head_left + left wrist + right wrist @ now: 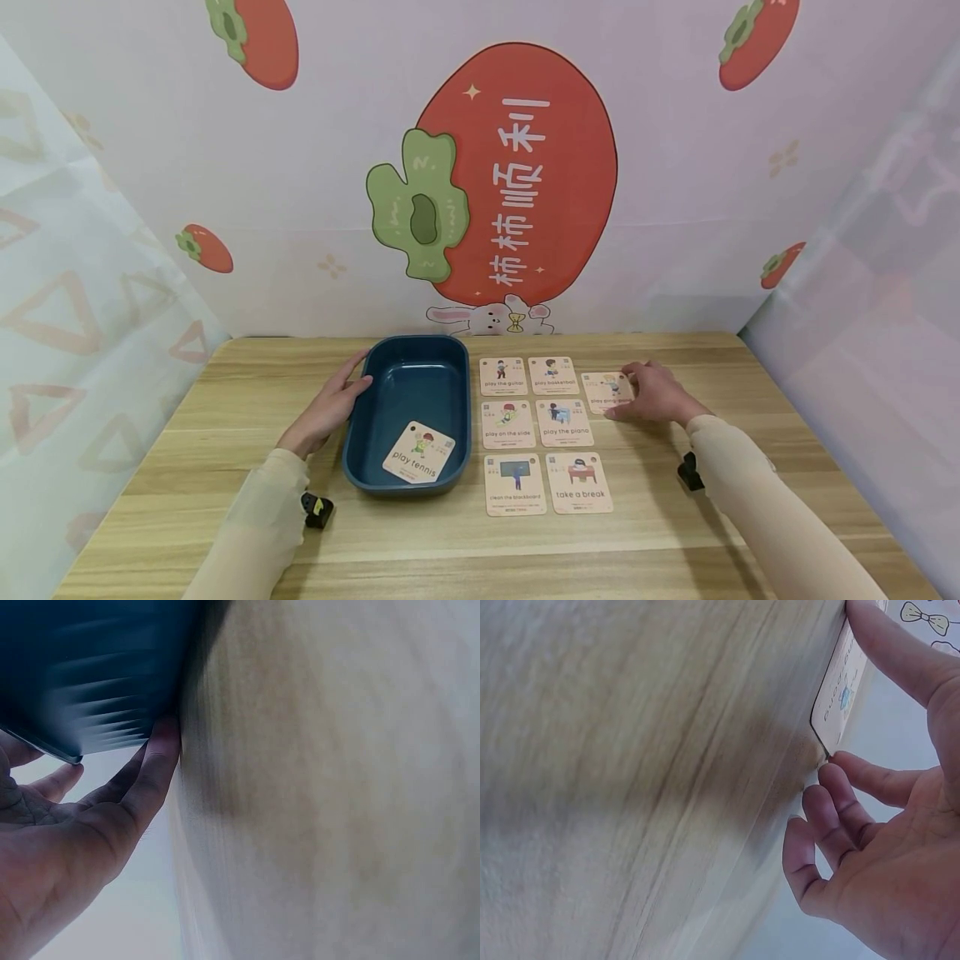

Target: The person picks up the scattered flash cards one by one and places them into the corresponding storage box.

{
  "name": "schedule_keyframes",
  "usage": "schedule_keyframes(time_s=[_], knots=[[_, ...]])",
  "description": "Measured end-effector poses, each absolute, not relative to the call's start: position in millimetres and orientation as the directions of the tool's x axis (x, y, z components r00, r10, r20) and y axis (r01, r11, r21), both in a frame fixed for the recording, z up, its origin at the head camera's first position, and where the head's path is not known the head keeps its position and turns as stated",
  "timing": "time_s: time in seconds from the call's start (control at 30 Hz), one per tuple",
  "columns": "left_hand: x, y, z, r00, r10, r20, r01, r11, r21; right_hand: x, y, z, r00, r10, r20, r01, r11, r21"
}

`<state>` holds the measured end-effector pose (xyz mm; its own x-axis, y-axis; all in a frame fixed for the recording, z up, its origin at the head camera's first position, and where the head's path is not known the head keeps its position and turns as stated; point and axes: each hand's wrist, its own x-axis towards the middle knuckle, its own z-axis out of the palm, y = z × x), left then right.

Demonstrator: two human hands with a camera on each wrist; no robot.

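At the left side of a dark blue plastic tray (463,417), my left hand (332,410) holds the rim, with the thumb over it and fingers (154,769) against the outer wall. Inside the tray a "play tennis" card (420,452) lies tilted. My right hand (660,395) grips a "play ping-pong" card (603,390) by its edges, between thumb and index finger; part of the card is hidden behind the hand. In the right wrist view this card (836,697) is close to the tabletop, and the other fingers curl loosely beside it.
Several square picture cards lie in rows right of the tray, among them "play basketball" (553,376), "play the piano" (565,422) and "take a break" (580,483). They rest on a wooden table (450,550). A persimmon-printed cloth (675,208) hangs behind.
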<state>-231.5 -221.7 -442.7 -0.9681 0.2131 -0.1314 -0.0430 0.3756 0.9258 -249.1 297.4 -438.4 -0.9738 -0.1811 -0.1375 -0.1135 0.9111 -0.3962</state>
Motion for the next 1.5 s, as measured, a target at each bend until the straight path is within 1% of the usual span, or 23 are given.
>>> schedule_keyframes(time_s=[0.6, 1.0, 1.33, 1.5], knots=[[-231.4, -221.2, -439.5, -0.968, 0.214, -0.128, -0.038, 0.381, 0.924, -244.5, 296.6, -435.1, -0.982, -0.136, -0.131, -0.06, 0.885, -0.462], [-231.3, -221.2, -439.4, -0.968, 0.212, -0.131, -0.041, 0.384, 0.923, -242.9, 309.5, -438.2, -0.987, -0.092, -0.133, -0.006, 0.841, -0.541], [-231.4, -221.7, -442.0, -0.968, 0.213, -0.131, -0.042, 0.38, 0.924, -229.9, 314.6, -432.2, -0.993, -0.08, -0.084, -0.017, 0.819, -0.574], [-231.0, -222.3, -442.1, -0.968, 0.214, -0.134, -0.046, 0.371, 0.928, -224.6, 315.9, -428.7, -0.995, -0.088, -0.05, -0.044, 0.817, -0.575]])
